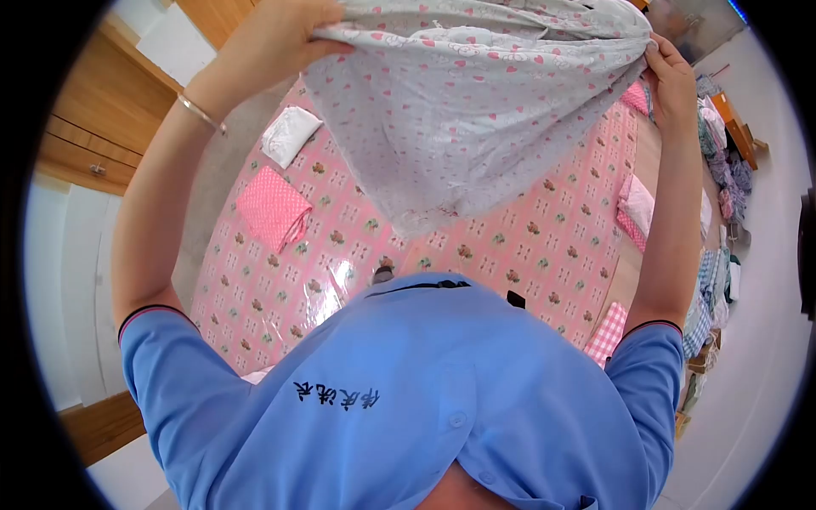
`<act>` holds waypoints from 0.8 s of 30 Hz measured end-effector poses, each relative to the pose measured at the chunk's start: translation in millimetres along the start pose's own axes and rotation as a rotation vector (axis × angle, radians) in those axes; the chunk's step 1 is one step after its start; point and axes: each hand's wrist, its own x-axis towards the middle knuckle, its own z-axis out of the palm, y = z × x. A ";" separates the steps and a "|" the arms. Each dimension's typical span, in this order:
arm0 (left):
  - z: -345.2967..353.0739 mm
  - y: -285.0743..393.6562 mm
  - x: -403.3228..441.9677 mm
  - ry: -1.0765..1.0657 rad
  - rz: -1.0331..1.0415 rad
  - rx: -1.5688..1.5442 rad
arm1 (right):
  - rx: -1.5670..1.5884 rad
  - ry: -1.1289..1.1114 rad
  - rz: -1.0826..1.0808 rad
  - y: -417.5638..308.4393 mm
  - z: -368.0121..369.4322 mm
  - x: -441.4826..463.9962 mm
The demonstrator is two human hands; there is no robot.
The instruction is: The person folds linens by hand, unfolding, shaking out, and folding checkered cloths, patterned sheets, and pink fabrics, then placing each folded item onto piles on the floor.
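Note:
A thin white sheet (pixel 463 119) printed with small pink hearts hangs between my raised hands at the top of the view. My left hand (pixel 293 34) is closed on its left upper edge, thumb and fingers pinching the fabric. Over on the right side, my right hand (pixel 670 76) pinches the opposite upper corner. Between them the top edge is bunched in folds, and the lower part droops to a rough point. Part of the sheet runs out of the frame at the top.
Below lies a pink patterned surface (pixel 501 246) under shiny clear plastic. On it are a folded pink dotted cloth (pixel 274 206) and a white folded cloth (pixel 291 136). Piled clothes (pixel 722 161) line the right wall; a wooden cabinet (pixel 106 110) stands left.

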 end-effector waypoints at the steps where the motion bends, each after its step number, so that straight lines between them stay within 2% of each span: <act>1: 2.9 -1.0 4.4 0.003 -0.058 -0.025 | -0.052 0.026 -0.024 1.4 -1.8 -3.4; 2: 6.8 -2.4 7.3 0.019 -0.163 -0.187 | -0.047 0.025 -0.016 3.2 -5.4 -9.6; 3: 5.8 2.9 10.1 0.011 -0.167 -0.186 | 0.047 0.078 -0.037 4.4 -10.3 -17.0; 5: 2.4 16.5 21.5 0.111 0.040 0.177 | 0.146 0.132 -0.050 16.7 -19.9 -17.7; 8: 24.1 14.4 32.9 0.010 0.033 0.230 | -0.004 -0.064 0.122 58.6 -36.5 7.1; 10: 32.0 17.1 34.3 -0.062 0.015 0.250 | -0.023 0.014 0.059 65.4 -27.4 -10.9; 12: 37.8 25.5 31.3 0.171 -0.123 0.132 | -0.019 0.091 0.009 58.1 -17.6 -23.6; 15: 55.5 -3.8 14.4 0.075 -0.179 0.138 | -0.206 0.013 -0.009 53.3 -6.2 -21.3; 17: 55.5 -20.8 -6.7 0.052 -0.127 0.160 | -0.314 -0.096 0.112 45.4 13.9 -21.5; 19: 51.8 -28.2 -19.9 0.041 -0.073 0.176 | -0.235 -0.104 0.163 38.7 25.6 -24.0; 21: 43.4 -39.2 -28.3 0.199 -0.121 0.073 | -0.031 -0.062 0.094 27.0 47.6 -20.2; 22: 46.9 -51.7 -30.2 0.205 -0.123 0.069 | -0.057 -0.053 0.125 31.8 59.6 -15.0; 23: 53.5 -64.5 -33.0 0.118 -0.191 -0.005 | -0.064 -0.055 0.123 39.0 67.8 -9.9; 24: 60.7 -77.8 -36.2 0.031 -0.258 -0.080 | -0.146 -0.181 0.219 47.3 73.6 -4.7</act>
